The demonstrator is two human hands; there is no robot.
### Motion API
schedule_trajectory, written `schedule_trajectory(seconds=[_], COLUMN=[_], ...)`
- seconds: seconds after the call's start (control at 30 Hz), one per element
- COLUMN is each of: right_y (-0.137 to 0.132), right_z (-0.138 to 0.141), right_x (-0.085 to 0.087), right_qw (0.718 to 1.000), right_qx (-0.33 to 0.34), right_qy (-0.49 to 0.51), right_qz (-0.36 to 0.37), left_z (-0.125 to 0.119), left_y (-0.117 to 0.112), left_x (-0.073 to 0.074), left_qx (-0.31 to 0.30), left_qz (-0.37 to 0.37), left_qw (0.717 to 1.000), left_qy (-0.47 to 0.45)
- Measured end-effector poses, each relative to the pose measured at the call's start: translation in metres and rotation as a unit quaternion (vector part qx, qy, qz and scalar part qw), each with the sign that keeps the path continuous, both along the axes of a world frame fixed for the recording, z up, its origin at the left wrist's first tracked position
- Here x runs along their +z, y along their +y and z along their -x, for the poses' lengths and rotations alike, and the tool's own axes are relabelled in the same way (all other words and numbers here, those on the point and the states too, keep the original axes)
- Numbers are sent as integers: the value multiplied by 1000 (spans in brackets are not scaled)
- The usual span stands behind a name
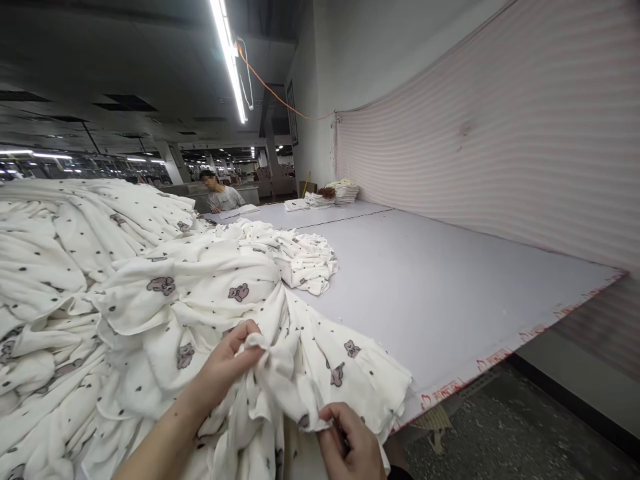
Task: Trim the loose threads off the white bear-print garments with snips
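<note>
A big heap of white cloth printed with small bears and dots (150,287) covers the left half of a long grey table (450,287). My left hand (227,363) is closed, pinching a bunched fold of that cloth near the table's front edge. My right hand (353,443) is low in the picture, its fingers closed on the hanging edge of the same cloth. A thin dark thing shows between its fingers; I cannot make out what it is.
A pale striped sheet (500,147) hangs along the wall on the right. Stacks of folded white pieces (330,195) stand at the table's far end. A person (223,193) sits there. Dark floor (525,433) lies beyond the table's red-marked edge.
</note>
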State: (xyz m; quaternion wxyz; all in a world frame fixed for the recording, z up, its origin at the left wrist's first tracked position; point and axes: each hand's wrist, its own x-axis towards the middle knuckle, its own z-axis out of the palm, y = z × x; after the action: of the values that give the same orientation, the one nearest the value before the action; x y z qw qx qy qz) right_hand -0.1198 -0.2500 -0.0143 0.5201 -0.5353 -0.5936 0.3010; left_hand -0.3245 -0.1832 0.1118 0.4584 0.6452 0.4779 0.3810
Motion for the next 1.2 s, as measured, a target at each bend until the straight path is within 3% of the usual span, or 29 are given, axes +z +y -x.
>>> schedule_trajectory(seconds=[0.1,0.17,0.23,0.3,0.4,0.47,0.6,0.87,1.03,1.1,1.2], right_y=[13,20,23,25,27,26,25,43,33,33,39], right_z=[-6,-12,-17,-20,-21,-21,-18,-9,3,4,2], right_x=[13,19,23,26,29,30,30,40,39,39,41], right_qw=[998,995,992,992,997,998,997,995,981,984,993], right_qx=[24,41,50,50,44,52,56,-39,26,62,85], right_qy=[59,92,112,108,61,31,-10,-40,0,12,44], right_qz=[-8,12,27,35,24,-3,-55,-80,-191,-167,-74], left_z=[-9,-20,-31,-38,-40,-38,-34,-34,-39,-41,-42], left_y=[-15,-25,-32,-34,-33,-33,-33,-20,-16,-17,-19], left_x=[-4,-9,-16,-22,-25,-24,-22,-23,-25,-25,-25], left_qx=[-68,-107,-125,-117,-87,-68,-50,-28,-19,-40,-43], left_qz=[-38,-64,-105,-155,-178,-157,-127,13,20,12,9], left_qw=[982,940,905,905,946,966,976,991,995,995,992], left_qy=[172,317,393,378,255,195,169,127,98,91,115])
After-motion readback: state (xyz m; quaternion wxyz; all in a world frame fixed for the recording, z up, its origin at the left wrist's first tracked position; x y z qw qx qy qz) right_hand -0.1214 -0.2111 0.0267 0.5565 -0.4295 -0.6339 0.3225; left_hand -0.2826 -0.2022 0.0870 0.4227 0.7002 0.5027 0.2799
